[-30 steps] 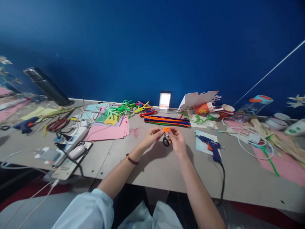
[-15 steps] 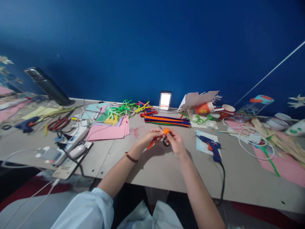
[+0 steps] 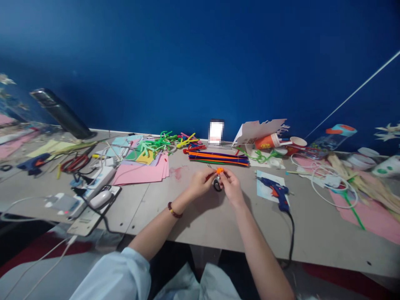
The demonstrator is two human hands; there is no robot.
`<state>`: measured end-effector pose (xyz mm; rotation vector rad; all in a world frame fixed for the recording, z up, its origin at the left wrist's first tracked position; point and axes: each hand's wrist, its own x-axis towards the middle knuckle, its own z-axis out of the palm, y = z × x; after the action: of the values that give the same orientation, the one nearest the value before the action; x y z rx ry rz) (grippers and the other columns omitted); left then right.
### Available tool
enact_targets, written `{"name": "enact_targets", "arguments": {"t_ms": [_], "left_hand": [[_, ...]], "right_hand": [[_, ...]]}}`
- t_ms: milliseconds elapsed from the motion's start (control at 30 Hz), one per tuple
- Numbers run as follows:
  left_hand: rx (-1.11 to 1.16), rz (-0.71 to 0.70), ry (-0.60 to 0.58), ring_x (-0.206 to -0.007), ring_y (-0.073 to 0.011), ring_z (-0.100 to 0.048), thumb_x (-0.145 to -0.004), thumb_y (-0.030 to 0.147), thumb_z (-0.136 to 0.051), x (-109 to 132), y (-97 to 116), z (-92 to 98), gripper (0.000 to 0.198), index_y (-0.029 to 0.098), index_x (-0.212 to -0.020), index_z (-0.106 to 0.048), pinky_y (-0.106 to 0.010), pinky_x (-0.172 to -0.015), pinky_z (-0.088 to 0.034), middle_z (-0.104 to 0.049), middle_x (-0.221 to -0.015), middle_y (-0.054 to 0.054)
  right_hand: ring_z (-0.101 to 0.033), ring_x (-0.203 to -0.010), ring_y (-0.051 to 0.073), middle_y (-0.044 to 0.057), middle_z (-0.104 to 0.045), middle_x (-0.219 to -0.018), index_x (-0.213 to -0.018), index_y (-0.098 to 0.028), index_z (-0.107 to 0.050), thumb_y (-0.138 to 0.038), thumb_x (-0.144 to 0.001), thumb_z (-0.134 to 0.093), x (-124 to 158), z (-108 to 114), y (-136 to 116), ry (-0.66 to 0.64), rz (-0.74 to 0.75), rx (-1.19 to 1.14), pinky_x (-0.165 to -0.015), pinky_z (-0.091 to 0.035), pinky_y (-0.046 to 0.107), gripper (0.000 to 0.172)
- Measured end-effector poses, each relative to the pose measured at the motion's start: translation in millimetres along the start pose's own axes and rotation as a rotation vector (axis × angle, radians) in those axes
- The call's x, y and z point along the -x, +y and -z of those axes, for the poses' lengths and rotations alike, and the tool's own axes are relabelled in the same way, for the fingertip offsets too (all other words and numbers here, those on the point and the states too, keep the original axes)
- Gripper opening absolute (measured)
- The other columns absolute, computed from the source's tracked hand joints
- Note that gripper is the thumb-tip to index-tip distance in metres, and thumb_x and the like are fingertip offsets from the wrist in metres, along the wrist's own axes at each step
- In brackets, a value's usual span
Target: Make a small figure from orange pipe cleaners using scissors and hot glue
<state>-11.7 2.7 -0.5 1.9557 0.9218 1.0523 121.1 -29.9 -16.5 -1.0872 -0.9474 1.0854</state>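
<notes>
Both of my hands meet over the middle of the grey table point(image 3: 193, 216). My left hand point(image 3: 201, 182) and my right hand point(image 3: 230, 185) pinch a small coiled orange pipe cleaner point(image 3: 219, 170) between their fingertips. Small scissors with dark handles point(image 3: 216, 184) lie on the table just under my fingers. A beaded bracelet point(image 3: 173, 211) circles my left wrist. A bundle of straight pipe cleaners point(image 3: 218, 158) lies just beyond my hands.
A blue glue gun point(image 3: 276, 192) rests on a paper at the right, its cord running off the front edge. Pink paper sheets point(image 3: 140, 173) and bent green pipe cleaners point(image 3: 156, 144) lie at the left. Paper cups point(image 3: 268, 141), cables and a power strip point(image 3: 96, 181) crowd the sides.
The long orange tail seen under my left hand half a second ago is no longer visible. My hands stay close together around the orange coil, shifting only slightly.
</notes>
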Motion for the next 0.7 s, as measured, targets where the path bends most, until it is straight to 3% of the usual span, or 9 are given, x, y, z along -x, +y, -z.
{"name": "enact_targets", "arguments": {"t_ms": [133,367,500,700], "left_hand": [[0.119,0.02,-0.053,-0.067,-0.0127,-0.053,-0.085,0.038,-0.051,-2,2,4.6,0.029,0.013,-0.079,-0.065,-0.023,-0.063,-0.04,-0.062,-0.071,-0.004],[0.459,0.263,-0.23,-0.046,-0.006,-0.037,-0.075,0.051,-0.06,-5,10,14.9,0.04,0.011,-0.074,-0.062,-0.019,-0.044,-0.027,-0.05,-0.054,0.002],[0.613,0.374,-0.315,-0.042,-0.0051,-0.032,-0.069,0.049,-0.065,-5,9,20.3,0.038,0.013,-0.066,-0.057,-0.019,-0.041,-0.027,-0.041,-0.048,0.005],[0.734,0.443,-0.325,-0.038,-0.0043,-0.028,-0.067,0.043,-0.067,-5,11,21.2,0.032,0.013,-0.063,-0.055,-0.018,-0.04,-0.027,-0.034,-0.043,0.008]], "right_hand": [[-0.044,-0.052,0.008,0.0,-0.057,-0.074,-0.101,-0.02,-0.06,-0.05,-0.074,-0.063,2,0,0,-0.054,0.031,0.033,-0.043,-0.037,0.019,0.04],[-0.047,-0.057,0.009,-0.002,-0.051,-0.07,-0.105,-0.023,-0.061,-0.049,-0.082,-0.056,3,4,-2,-0.22,0.06,0.044,-0.047,-0.042,0.019,0.035],[-0.047,-0.056,0.01,-0.002,-0.052,-0.069,-0.106,-0.022,-0.061,-0.047,-0.084,-0.054,5,4,-8,-0.293,0.082,0.058,-0.048,-0.042,0.02,0.034],[-0.054,-0.068,0.011,0.003,-0.058,-0.091,-0.108,-0.024,-0.058,-0.043,-0.083,-0.057,8,0,-9,-0.145,0.209,0.144,-0.052,-0.044,0.021,0.031]]}}
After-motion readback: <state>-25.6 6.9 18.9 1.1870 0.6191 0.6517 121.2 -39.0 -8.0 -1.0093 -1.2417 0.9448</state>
